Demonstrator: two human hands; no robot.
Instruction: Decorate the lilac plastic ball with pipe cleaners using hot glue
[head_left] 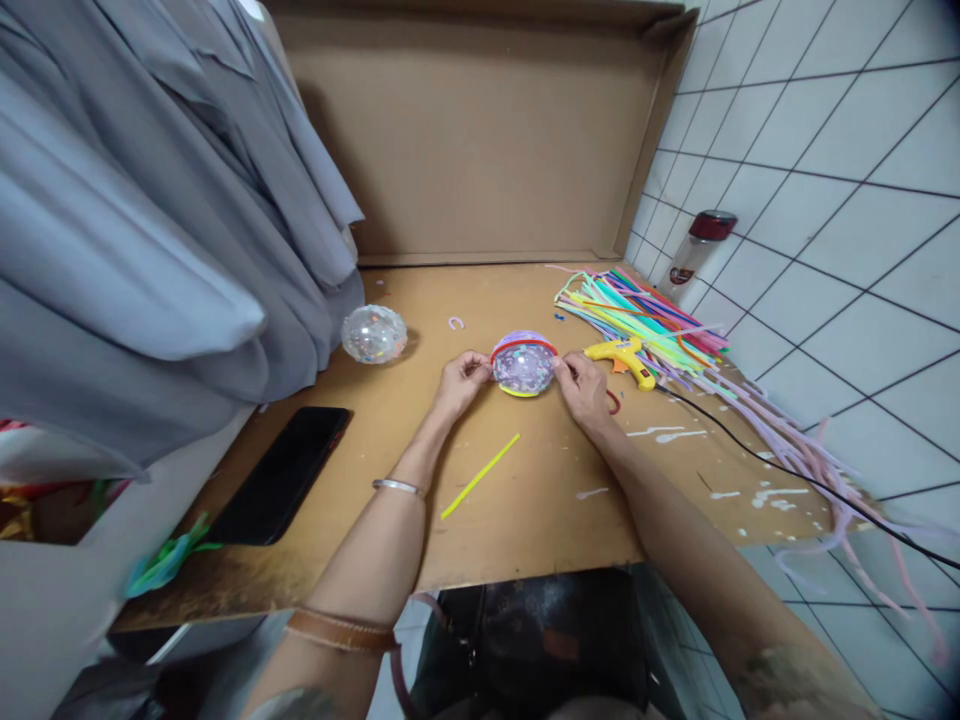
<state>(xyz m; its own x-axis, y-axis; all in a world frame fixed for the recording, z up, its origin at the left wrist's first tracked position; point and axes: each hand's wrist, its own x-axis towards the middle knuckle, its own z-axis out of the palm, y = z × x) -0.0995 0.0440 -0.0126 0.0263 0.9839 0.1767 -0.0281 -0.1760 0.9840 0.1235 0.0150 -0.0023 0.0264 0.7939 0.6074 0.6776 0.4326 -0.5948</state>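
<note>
Left hand (462, 385) and right hand (583, 390), fingertips pinched at either end of a thin red strip (525, 343), bowed across a shiny, round speckled ball (525, 372), mid-table (555, 520)! Nearer, a straight yellow strip (480, 477); off left, a glossy see-through ball (373, 334).

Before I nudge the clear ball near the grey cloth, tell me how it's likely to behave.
The clear ball would probably roll at a light push, given its round outline. It is likely light for its size, since its see-through body looks hollow. Its shiny surface suggests it might be slippery to grip.
</note>
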